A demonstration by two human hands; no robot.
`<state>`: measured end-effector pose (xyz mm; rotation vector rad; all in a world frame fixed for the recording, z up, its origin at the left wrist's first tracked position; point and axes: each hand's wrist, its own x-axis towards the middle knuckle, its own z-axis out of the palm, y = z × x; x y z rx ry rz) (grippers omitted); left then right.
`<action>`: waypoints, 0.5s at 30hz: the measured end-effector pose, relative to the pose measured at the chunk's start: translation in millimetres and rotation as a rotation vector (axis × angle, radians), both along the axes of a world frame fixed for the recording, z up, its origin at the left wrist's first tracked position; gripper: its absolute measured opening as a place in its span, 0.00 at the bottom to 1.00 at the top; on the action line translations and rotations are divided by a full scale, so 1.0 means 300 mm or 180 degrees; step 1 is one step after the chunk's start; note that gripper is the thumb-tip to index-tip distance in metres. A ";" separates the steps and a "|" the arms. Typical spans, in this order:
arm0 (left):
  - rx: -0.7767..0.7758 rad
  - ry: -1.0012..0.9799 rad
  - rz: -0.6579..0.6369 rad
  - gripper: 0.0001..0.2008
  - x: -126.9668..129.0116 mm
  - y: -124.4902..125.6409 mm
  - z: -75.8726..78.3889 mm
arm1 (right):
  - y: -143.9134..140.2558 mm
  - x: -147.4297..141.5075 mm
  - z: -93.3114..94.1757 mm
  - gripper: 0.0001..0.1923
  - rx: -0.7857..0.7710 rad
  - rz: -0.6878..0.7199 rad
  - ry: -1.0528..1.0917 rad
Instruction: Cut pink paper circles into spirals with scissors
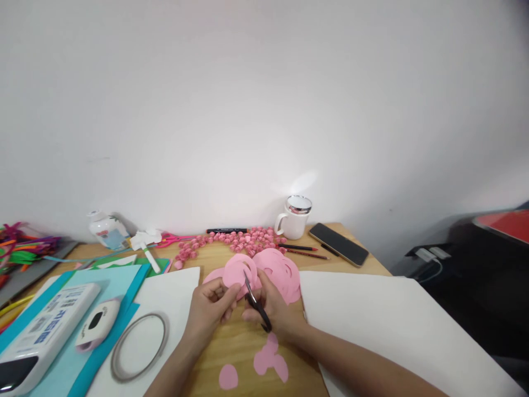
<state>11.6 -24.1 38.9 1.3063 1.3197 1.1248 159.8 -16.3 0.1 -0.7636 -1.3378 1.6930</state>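
Observation:
Between the thumb and fingers of my left hand [212, 302] is a pink paper circle [233, 270], partly cut along a curve. My right hand [270, 303] grips black-handled scissors [258, 310], whose blades lie at the circle's right side. Behind my right hand a heap of larger pink paper discs [284, 273] with curved slits lies on the wooden table [243, 347]. Closer to me rest small pink paper pieces [270, 358] and one separate pink piece [228, 377].
Many small rolled pink paper roses [248, 240] lie along the wall. A white mug [294, 218], a phone [339, 243] and pencils [303, 251] stand or lie at back right. On the left are a tape ring [139, 347], a white bottle [108, 230] and coloured paper [119, 292].

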 end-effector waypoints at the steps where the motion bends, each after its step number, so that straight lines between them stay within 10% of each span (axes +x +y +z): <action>1: 0.0014 0.0010 0.0017 0.16 -0.003 0.002 -0.004 | 0.000 0.001 -0.001 0.45 -0.0004 0.0007 0.0001; 15: 0.0163 -0.0162 0.0113 0.16 -0.014 0.008 -0.009 | 0.001 0.001 -0.039 0.43 -0.0021 -0.0011 -0.0093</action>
